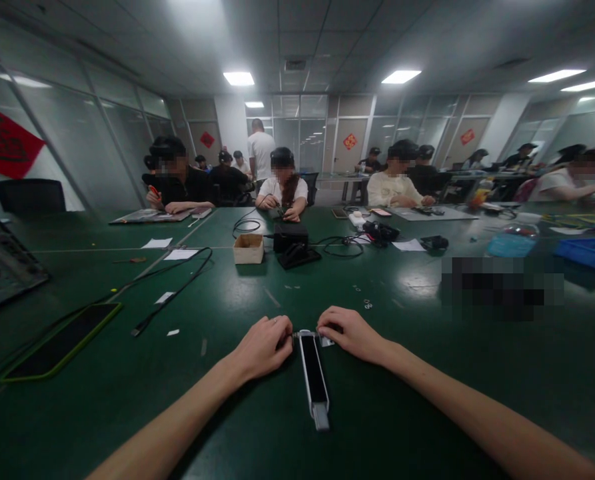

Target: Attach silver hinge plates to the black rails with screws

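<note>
Device (314, 373), long & slim, lies flat on the green desk (237, 427), centre front on my feed, between both hands, its pale blunt end pointing my way. L hand (266, 347) is at its far L corner, R hand (350, 333) at the far R one. L grip: fingers curled in, tips tucked out of sight, so can't say if anything's pinched. R grip: thumb & index drawn close together by a small pale piece (328, 342); can't make out from here whether they hold it or just touch.

Step in hand, as I judge it: fine fingertip work at the device's far end, one hand per side. Next move prob. calls for a light, even touch, w/ the body kept flat & straight.

Materials: device has a white, likely plastic, frame w/ rounded corners around a dark, smooth strip; near end is a flat greyish tab, maybe metal. Desk top's smooth w/ a dull sheen & a few scuffs. Tiny ring-like bits (368, 305) sit beyond R hand. Further off, a tan open-topped box (248, 259), cardboard-looking; L side, a thin black cable (177, 292) & a flat dark slab w/ lime edging (62, 343).
</note>
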The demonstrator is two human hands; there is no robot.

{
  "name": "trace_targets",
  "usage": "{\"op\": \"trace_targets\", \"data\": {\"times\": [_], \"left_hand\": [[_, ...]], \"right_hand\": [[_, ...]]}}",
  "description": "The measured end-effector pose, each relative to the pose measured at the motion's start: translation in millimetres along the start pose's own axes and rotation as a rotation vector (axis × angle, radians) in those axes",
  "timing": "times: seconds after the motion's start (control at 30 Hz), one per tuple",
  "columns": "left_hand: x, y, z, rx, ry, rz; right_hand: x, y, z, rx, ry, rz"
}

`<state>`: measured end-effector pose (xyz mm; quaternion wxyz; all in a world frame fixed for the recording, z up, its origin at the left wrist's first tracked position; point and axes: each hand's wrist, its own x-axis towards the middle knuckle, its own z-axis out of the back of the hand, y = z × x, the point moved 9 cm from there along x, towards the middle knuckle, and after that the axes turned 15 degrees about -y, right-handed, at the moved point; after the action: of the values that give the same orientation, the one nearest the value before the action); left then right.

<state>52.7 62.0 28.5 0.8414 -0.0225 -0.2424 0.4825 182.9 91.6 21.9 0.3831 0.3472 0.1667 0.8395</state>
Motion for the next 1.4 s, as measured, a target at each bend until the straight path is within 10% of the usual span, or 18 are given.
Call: {"op": "trace_targets", "data": {"times": [0.83,1.1,1.4], "left_hand": [[-1,5,-6.3,0.015,0.006,-0.053],[-2,5,-5.9,0.026,0.034,-0.023],[-1,4,-3.9,0.039,0.025,0.004]], "right_hand": [[-2,26,24,-0.212,-0.055,0.310],[9,-64,91,-0.632,-0.164,0.073],[-2,-109,83,-0.565,0.031,-0.064]]}}
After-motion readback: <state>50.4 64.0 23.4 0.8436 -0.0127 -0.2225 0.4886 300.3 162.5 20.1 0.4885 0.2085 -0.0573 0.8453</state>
